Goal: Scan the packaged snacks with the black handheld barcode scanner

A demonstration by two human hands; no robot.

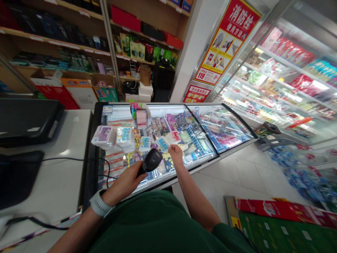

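Glowing glass doors on the right front the display shelves (292,88), packed with bright bags, while a wooden shelf unit (150,10) fills the far side. Across the middle runs the long freezer (199,126), glass-topped and lit, bags and wire baskets showing beneath. To its left, the white tabletop (67,140) carries a black machine (28,121). Down at the lower right there's the green-and-red carton (279,225), and up on the pillar, the red poster (226,42).

Now to the hands, both out over the freezer! The left hand (127,180), a pale watch (100,203) on its wrist, has its fingers wrapped around the black scanner (152,160), whose head is up and angled to the right. A black cable (108,165) loops just beside that hand. And here's the right hand (176,154), fingers pinched together on the edge of a blue-labelled pack (162,144), just right of the scanner's head. A red-labelled pack (175,137) fans out beside it, partly overlapped; whether the fingers grip that one too, I cannot tell.

Over on the freezer's left end sit two stacks side by side: purple-labelled packs (103,136) and blue-labelled packs (124,137). One single pack (145,143) lies between the stacks and the right hand, right behind the scanner.
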